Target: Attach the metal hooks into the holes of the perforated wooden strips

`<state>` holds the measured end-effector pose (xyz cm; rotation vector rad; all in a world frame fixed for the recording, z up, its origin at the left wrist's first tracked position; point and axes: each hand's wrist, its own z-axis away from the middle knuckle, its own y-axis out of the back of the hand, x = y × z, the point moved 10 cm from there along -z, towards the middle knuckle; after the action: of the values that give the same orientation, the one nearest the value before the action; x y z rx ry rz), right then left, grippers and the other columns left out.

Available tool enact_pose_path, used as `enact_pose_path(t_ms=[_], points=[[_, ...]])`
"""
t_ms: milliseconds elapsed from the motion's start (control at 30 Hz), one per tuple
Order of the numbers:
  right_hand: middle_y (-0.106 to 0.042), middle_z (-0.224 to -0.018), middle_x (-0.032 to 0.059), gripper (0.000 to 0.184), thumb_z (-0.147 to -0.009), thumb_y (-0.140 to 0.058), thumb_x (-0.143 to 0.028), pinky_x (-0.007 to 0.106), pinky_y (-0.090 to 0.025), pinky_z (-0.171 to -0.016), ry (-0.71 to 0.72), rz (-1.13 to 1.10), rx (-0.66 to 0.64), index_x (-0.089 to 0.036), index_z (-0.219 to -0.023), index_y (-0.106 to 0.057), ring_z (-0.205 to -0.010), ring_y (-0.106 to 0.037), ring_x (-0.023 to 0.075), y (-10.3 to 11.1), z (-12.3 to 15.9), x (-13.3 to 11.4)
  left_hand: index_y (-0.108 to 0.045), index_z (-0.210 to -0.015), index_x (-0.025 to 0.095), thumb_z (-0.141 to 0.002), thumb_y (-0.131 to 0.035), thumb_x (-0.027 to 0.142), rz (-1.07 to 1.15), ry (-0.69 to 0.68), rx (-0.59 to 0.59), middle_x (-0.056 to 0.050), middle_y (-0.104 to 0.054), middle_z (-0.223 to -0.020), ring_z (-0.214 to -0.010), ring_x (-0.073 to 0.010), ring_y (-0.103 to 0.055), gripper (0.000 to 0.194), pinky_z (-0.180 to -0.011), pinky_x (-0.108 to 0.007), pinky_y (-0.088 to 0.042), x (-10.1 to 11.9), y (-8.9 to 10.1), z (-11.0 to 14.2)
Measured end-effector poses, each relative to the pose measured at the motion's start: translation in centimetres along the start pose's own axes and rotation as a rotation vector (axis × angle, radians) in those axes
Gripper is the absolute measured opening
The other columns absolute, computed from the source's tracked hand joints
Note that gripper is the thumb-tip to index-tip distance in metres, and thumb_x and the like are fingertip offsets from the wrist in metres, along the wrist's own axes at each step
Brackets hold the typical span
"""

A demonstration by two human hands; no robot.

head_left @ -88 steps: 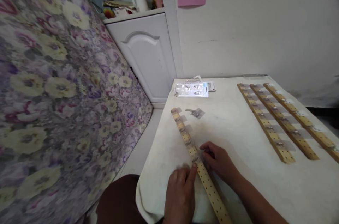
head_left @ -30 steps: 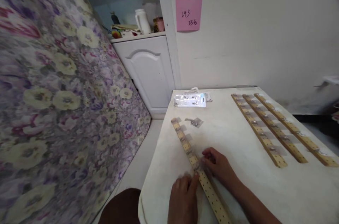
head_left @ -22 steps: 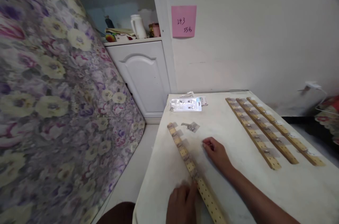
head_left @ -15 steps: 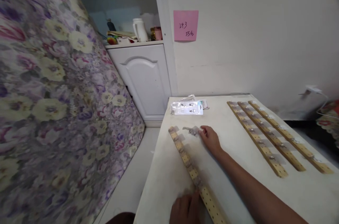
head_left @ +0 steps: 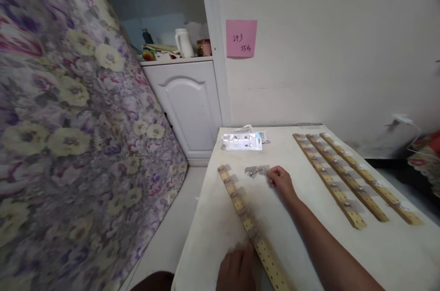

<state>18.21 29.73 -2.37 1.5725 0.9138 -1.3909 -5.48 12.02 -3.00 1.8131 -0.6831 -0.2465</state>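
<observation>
My right hand point(head_left: 282, 183) pinches the edge of a small clear plate with a metal hook point(head_left: 256, 171), held just over the white tabletop. To its left, a long perforated wooden strip point(head_left: 263, 252) lies slanted toward me. Several similar clear-plated hooks point(head_left: 237, 195) sit along the far part of that strip, while its near part shows bare rows of holes. My left hand point(head_left: 235, 268) is at the strip's left edge, fingers curled and fingertips against the wood; the underside of its grip is hidden.
Three more wooden strips point(head_left: 340, 199) with hooks along them lie side by side on the right of the table point(head_left: 220, 227). Clear hook packaging point(head_left: 242, 142) lies at the back left. A flowered curtain point(head_left: 85, 144) hangs on the left, beside a white cabinet point(head_left: 187, 107).
My right hand has moved a little to the right with the hook, whose plate now shows flatter to the view. My left hand stays at the strip.
</observation>
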Motion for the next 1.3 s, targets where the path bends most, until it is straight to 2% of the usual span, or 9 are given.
enact_pose_path(t_ms=[133, 200, 300, 467, 567, 733, 1033, 1200, 1300], points=[[-0.051, -0.048, -0.0061, 0.016, -0.068, -0.055, -0.034, 0.022, -0.038, -0.041, -0.006, -0.091, 0.039, -0.020, -0.073, -0.048, -0.041, -0.047, 0.0113, 2.7, 2.6, 0.3, -0.050, -0.125, 0.018, -0.073, -0.045, 0.004, 0.079, 0.019, -0.076, -0.009, -0.063, -0.098, -0.088, -0.0221, -0.057, 0.054, -0.076, -0.032, -0.048, 0.8, 1.7, -0.7], [-0.050, -0.048, -0.0073, 0.017, -0.068, -0.054, -0.031, 0.022, -0.037, -0.040, 0.004, -0.096, 0.067, -0.019, -0.081, -0.050, -0.040, -0.046, 0.0112, 4.1, 4.0, 0.1, -0.052, -0.123, 0.017, -0.076, -0.043, 0.005, 0.100, 0.040, -0.063, -0.010, -0.062, -0.098, -0.088, -0.0228, -0.056, 0.050, -0.076, -0.034, -0.049, 1.3, 2.7, -1.1], [-0.048, -0.051, -0.0083, 0.030, -0.068, -0.054, -0.028, 0.022, -0.036, -0.041, 0.027, -0.068, 0.079, -0.017, -0.097, -0.055, -0.040, -0.044, 0.0113, 6.0, 6.3, -0.3, -0.054, -0.119, 0.016, -0.076, -0.042, 0.004, 0.124, 0.058, -0.020, -0.010, -0.062, -0.097, -0.087, -0.0226, -0.056, 0.046, -0.076, -0.035, -0.049, 1.8, 3.7, -1.4], [-0.052, -0.058, -0.0041, 0.029, -0.071, -0.053, -0.028, 0.024, -0.037, -0.050, 0.091, 0.087, 0.121, -0.016, -0.096, -0.064, -0.052, -0.048, 0.0139, 8.6, 9.5, -1.4, -0.056, -0.115, 0.019, -0.079, -0.044, 0.005, 0.167, 0.069, 0.030, -0.008, -0.060, -0.098, -0.088, -0.0212, -0.055, 0.041, -0.078, -0.035, -0.048, 2.3, 4.5, -1.4], [-0.057, -0.062, -0.0018, 0.030, -0.077, -0.047, -0.029, 0.026, -0.040, -0.056, 0.148, 0.244, 0.105, -0.016, -0.097, -0.065, -0.057, -0.052, 0.0162, 8.8, 10.7, -2.3, -0.055, -0.113, 0.020, -0.080, -0.043, 0.004, 0.187, 0.087, 0.018, -0.007, -0.059, -0.098, -0.089, -0.0210, -0.054, 0.038, -0.078, -0.035, -0.047, 2.4, 4.6, -1.5], [-0.058, -0.065, -0.0006, 0.031, -0.079, -0.043, -0.029, 0.027, -0.041, -0.059, 0.172, 0.323, 0.128, -0.016, -0.099, -0.063, -0.060, -0.053, 0.0173, 9.0, 11.9, -2.8, -0.055, -0.111, 0.020, -0.084, -0.042, 0.008, 0.213, 0.107, 0.005, -0.007, -0.058, -0.096, -0.089, -0.0213, -0.052, 0.032, -0.078, -0.037, -0.046, 2.6, 4.8, -1.5], [-0.050, -0.062, -0.0033, 0.029, -0.080, -0.047, -0.030, 0.025, -0.039, -0.055, 0.101, 0.177, 0.166, -0.017, -0.102, -0.061, -0.057, -0.047, 0.0154, 10.2, 13.3, -2.0, -0.056, -0.109, 0.019, -0.085, -0.041, 0.010, 0.229, 0.100, 0.040, -0.008, -0.057, -0.096, -0.089, -0.0222, -0.053, 0.030, -0.078, -0.038, -0.046, 2.8, 5.2, -1.5], [-0.044, -0.058, -0.0052, 0.030, -0.082, -0.049, -0.034, 0.023, -0.034, -0.049, 0.141, 0.092, 0.124, -0.017, -0.104, -0.059, -0.052, -0.041, 0.0133, 10.1, 14.3, -2.5, -0.057, -0.108, 0.019, -0.087, -0.040, 0.012, 0.260, 0.089, 0.087, -0.008, -0.058, -0.095, -0.090, -0.0222, -0.054, 0.029, -0.078, -0.037, -0.047, 3.0, 5.8, -1.4], [-0.047, -0.061, -0.0041, 0.028, -0.080, -0.052, -0.032, 0.024, -0.037, -0.052, 0.241, 0.133, 0.079, -0.017, -0.103, -0.059, -0.053, -0.043, 0.0132, 9.2, 15.5, -3.9, -0.057, -0.109, 0.019, -0.088, -0.039, 0.014, 0.301, 0.085, 0.100, -0.008, -0.059, -0.096, -0.091, -0.0215, -0.054, 0.028, -0.080, -0.037, -0.047, 3.1, 5.9, -1.2]])
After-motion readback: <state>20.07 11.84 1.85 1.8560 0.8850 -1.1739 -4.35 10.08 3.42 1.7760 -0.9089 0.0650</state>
